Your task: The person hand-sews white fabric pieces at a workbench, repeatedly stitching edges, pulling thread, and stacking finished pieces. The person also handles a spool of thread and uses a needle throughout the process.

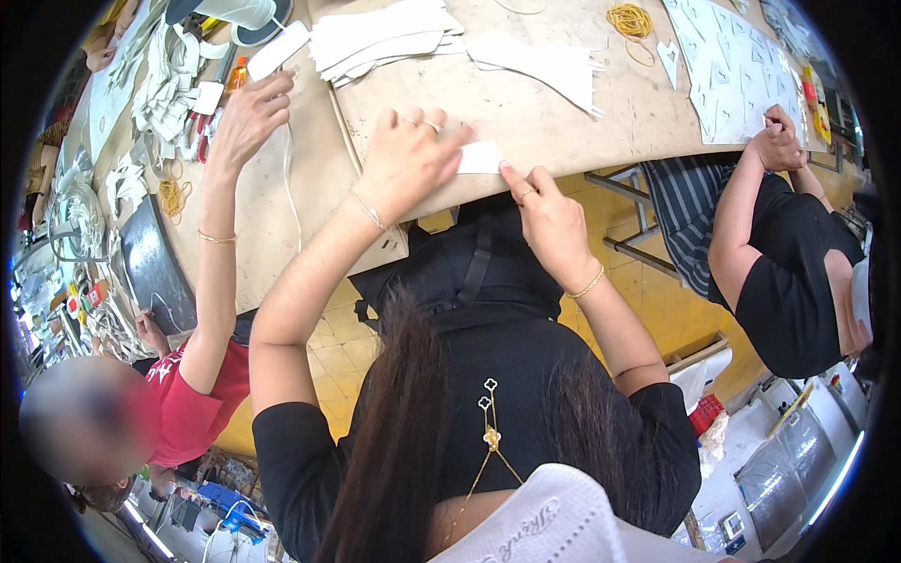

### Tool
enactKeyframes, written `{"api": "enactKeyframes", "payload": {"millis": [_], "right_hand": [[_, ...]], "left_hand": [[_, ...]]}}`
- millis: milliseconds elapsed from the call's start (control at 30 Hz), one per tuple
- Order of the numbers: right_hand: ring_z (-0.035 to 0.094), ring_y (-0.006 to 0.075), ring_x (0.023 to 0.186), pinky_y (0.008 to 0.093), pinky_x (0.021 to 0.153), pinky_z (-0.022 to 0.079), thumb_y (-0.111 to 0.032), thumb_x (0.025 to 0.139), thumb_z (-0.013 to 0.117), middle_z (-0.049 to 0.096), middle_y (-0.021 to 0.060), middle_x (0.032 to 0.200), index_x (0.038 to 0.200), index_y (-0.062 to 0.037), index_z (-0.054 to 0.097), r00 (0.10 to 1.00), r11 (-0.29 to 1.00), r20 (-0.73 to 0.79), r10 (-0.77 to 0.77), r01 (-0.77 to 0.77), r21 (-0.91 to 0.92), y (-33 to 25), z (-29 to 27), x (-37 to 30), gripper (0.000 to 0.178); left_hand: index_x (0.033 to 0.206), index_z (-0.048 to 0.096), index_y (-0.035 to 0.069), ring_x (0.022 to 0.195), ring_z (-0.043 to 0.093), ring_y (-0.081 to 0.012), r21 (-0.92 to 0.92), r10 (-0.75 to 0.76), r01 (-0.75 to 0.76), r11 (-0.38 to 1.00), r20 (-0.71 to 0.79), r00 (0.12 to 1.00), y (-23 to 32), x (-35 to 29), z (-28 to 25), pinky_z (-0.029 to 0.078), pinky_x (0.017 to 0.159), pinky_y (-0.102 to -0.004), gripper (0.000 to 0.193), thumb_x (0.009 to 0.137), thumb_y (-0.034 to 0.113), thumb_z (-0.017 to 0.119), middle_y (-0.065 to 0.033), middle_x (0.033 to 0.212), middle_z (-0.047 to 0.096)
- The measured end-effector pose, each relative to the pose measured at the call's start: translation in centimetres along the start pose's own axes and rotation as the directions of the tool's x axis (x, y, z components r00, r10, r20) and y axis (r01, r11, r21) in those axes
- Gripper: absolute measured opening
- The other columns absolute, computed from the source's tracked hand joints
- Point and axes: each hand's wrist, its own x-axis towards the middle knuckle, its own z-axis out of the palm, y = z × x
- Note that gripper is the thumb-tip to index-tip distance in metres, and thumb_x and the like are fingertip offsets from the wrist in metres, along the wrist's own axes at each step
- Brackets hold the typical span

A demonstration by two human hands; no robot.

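Reaching in at the table's (526, 113) left edge, a co-worker's hand (249, 117) touches a white cord (287, 169). At the near edge, the left hand (405, 164) pinches a small white paper piece (481, 157) in closed fingers. The right hand (549, 220) holds that piece's other end with its fingertips, just over the edge.

Counts at the work table (526, 113)

Two own hands, left hand (404, 164) and right hand (554, 220), pinching one small white piece (481, 157); two co-workers' hands beside; one white stack (385, 42) beyond the grip; one rubber-band bundle (629, 19) far right.
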Motion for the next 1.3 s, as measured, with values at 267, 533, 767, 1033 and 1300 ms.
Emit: {"api": "enactKeyframes", "payload": {"millis": [267,533,767,1033,1300], "right_hand": [[0.062,0.0158,0.054,0.0298,0.054,0.051,-0.018,0.089,0.074,0.067,0.0098,0.079,0.119,0.0012,0.068,0.894,0.719,0.312,0.32,-0.444,0.534,1.9,-2.6,3.1,0.036],[0.07,0.0213,0.067,0.0337,0.066,0.054,-0.02,0.09,0.071,0.074,0.0155,0.084,0.106,0.0014,0.074,0.955,0.848,0.151,0.255,-0.296,0.439,1.9,-1.8,7.7,0.027],[0.069,0.0272,0.086,0.0386,0.076,0.053,-0.026,0.087,0.074,0.069,0.0126,0.095,0.096,-0.0032,0.071,0.981,0.94,-0.066,0.183,-0.155,0.304,1.3,-0.6,9.7,0.025],[0.066,0.028,0.081,0.0396,0.073,0.052,-0.02,0.089,0.072,0.067,0.0117,0.087,0.088,-0.0024,0.065,0.992,0.995,-0.119,-0.028,0.039,0.093,0.6,0.9,12.2,0.019],[0.064,0.0143,0.062,0.0273,0.061,0.05,-0.018,0.092,0.072,0.07,0.009,0.075,0.102,-0.0021,0.067,0.988,0.799,0.148,0.041,-0.121,0.588,-0.8,-0.8,14.1,0.02]], "left_hand": [[0.124,0.065,0.011,0.114,0.059,-0.0264,-0.187,0.245,-0.249,0.95,-0.044,0.969,1.5,0.0,-0.1,0.045,0.095,-0.0385,0.039,0.085,0.014,0.061,-0.0106,0.122,0.062],[0.122,0.064,0.001,0.097,0.057,-0.0272,-0.119,-0.261,0.255,0.96,-0.04,0.964,2.6,-1.0,0.7,0.045,0.085,-0.0388,0.034,0.09,0.015,0.065,-0.0122,0.103,0.058],[0.115,0.066,0.001,0.116,0.058,-0.0262,-0.158,-0.022,-0.02,0.987,-0.256,0.966,0.2,-0.8,1.6,0.045,0.096,-0.0387,0.031,0.087,0.011,0.07,-0.0108,0.122,0.063],[0.112,0.069,0.001,0.113,0.06,-0.0273,-0.271,-0.169,0.089,0.959,-0.29,0.942,1.0,-3.1,2.6,0.047,0.095,-0.0401,0.029,0.085,0.011,0.073,-0.0108,0.12,0.065],[0.113,0.069,0.009,0.113,0.058,-0.0227,-0.165,-0.085,0.049,0.985,-0.222,0.971,-0.5,-3.2,1.9,0.043,0.097,-0.0395,0.025,0.088,0.013,0.069,-0.0031,0.122,0.064]]}}
